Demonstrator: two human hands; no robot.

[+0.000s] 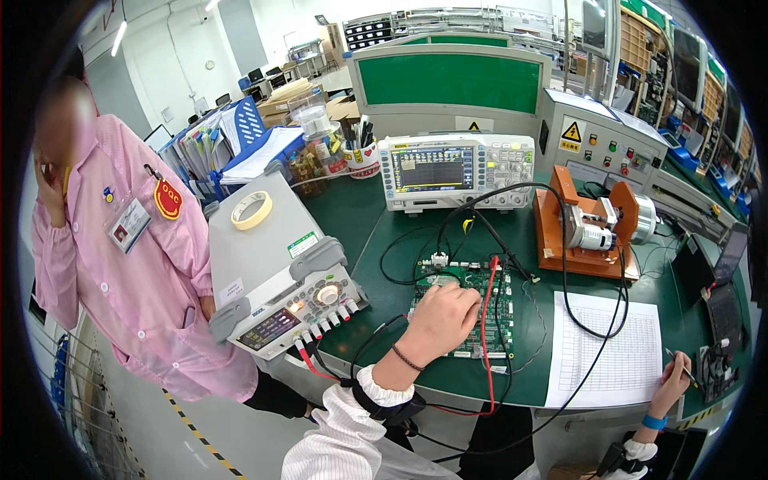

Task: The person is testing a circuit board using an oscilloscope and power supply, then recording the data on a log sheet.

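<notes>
My left hand [442,322] is closed over the upper left part of a green circuit board [500,336]. Its fingertips point down and away, so whatever they pinch or touch is hidden. A red test lead [485,328] and black cables run across the board beside this hand. At the right edge of the table, my right hand [670,386] holds a slim dark pen [682,368] between its fingers. It rests beside a printed table sheet [604,376], near a small black part [718,372].
A bench power supply [284,320] with a tape roll [252,210] on top stands left; an oscilloscope [456,172] stands behind the board. An orange motor stand [588,232] and loose black cables [564,280] occupy the right. A person in a pink coat [136,264] stands at left.
</notes>
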